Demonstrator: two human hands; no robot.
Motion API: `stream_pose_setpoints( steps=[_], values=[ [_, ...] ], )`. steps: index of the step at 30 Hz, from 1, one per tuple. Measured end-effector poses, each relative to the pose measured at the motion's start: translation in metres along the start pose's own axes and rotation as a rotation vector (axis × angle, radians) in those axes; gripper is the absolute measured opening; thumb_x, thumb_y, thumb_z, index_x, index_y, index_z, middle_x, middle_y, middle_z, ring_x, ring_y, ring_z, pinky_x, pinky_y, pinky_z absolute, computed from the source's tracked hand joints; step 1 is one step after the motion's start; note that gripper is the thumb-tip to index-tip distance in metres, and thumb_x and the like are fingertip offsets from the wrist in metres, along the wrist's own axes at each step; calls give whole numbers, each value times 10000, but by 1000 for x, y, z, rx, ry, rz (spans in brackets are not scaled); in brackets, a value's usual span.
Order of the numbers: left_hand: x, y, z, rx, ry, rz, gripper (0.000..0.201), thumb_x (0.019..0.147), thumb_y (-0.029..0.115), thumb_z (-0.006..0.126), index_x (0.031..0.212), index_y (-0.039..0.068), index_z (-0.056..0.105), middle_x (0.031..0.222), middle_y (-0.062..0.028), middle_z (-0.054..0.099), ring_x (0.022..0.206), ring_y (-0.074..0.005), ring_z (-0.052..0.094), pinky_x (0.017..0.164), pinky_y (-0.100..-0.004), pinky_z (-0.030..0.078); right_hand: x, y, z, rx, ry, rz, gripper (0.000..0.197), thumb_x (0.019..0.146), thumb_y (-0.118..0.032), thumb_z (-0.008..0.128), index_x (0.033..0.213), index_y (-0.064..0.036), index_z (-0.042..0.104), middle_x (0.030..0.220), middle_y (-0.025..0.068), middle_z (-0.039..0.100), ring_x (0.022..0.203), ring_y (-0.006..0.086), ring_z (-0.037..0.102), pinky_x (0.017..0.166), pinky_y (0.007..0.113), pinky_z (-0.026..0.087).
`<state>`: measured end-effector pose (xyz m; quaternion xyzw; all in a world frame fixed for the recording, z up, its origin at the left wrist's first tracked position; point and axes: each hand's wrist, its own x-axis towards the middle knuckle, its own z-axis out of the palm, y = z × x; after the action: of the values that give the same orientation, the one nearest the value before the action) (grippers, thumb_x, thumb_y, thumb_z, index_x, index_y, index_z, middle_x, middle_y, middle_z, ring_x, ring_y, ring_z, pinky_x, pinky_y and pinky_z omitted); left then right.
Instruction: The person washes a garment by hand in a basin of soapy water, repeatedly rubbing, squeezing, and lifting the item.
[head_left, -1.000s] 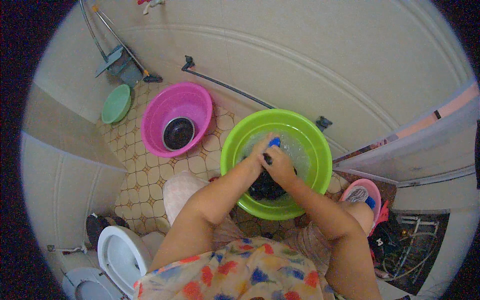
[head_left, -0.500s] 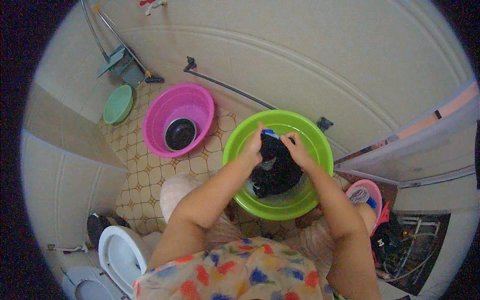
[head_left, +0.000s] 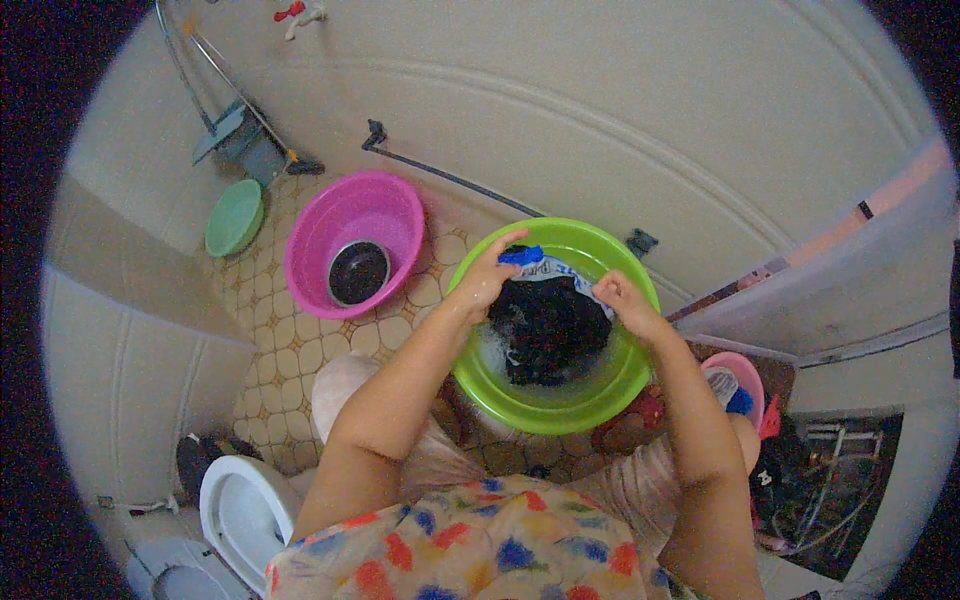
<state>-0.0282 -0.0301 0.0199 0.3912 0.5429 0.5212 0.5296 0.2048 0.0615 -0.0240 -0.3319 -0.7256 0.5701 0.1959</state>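
A dark, wet garment (head_left: 552,325) lies in a bright green basin (head_left: 560,420) in front of me, in cloudy, sudsy water. Along its far edge runs a white printed band (head_left: 552,269), like a waistband. My left hand (head_left: 484,284) grips the left end of this band, index finger stretched out past it. Bright blue stuff (head_left: 521,256) shows beside those fingers; whether it belongs to the band I cannot tell. With fingers curled closed, my right hand (head_left: 622,298) pinches the band's right end. The band is stretched between both hands.
Left of the green basin, a pink basin (head_left: 310,285) holds a dark round bowl (head_left: 360,274). Farther left are a small green basin (head_left: 236,218) and a dustpan (head_left: 240,140). A low pipe (head_left: 455,178) follows the wall. A toilet (head_left: 240,500) and a pink tub (head_left: 757,385) flank me.
My hands have moved apart, the left one leftward and the right one rightward. The garment's band is now spread wider, with more of its white print showing, and the garment lies flatter.
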Motion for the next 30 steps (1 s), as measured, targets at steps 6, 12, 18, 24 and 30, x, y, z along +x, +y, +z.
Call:
stream_pose_setpoints(
  steps=[6, 12, 18, 24, 30],
  values=[
    [-6, -17, -2, 727, -155, 321, 752, 562, -9, 582, 1242, 116, 289, 1205, -125, 377, 1131, -256, 348, 963, -320, 256, -4, -38, 7, 95, 121, -59, 182, 804, -262, 510, 838, -96, 443, 734, -15, 457, 712, 89, 435, 638, 230, 371],
    [-21, 6, 25, 461, -301, 108, 648, 577, 34, 579, 1186, 77, 362, 1135, -96, 430, 1052, -211, 405, 917, -300, 294, -14, -72, 24, 201, -3, -26, 164, 808, -239, 512, 840, -89, 454, 756, -12, 467, 722, 96, 437, 648, 234, 379],
    [-13, -10, 11, 166, -332, 30, 398, 568, 20, 524, 964, 53, 508, 863, -36, 535, 835, -147, 498, 793, -255, 377, -9, -43, 14, 58, -312, -10, 324, 787, -293, 534, 1016, -68, 488, 971, 57, 500, 917, 149, 458, 813, 284, 367],
    [-25, 17, 11, 6, -278, 8, 362, 556, -32, 475, 907, 48, 510, 819, -25, 533, 790, -118, 504, 752, -235, 390, -13, -37, 12, -177, -431, -105, 418, 745, -330, 581, 1050, -57, 498, 1070, 94, 481, 1014, 211, 433, 896, 314, 312],
    [-22, 21, -1, 10, -203, -18, 373, 565, -88, 458, 910, 44, 505, 822, -17, 533, 801, -117, 504, 740, -240, 392, -15, -33, 12, -3, -429, 73, 430, 786, -386, 503, 1039, -38, 504, 1056, 100, 487, 1008, 207, 436, 882, 318, 323]
  ],
)
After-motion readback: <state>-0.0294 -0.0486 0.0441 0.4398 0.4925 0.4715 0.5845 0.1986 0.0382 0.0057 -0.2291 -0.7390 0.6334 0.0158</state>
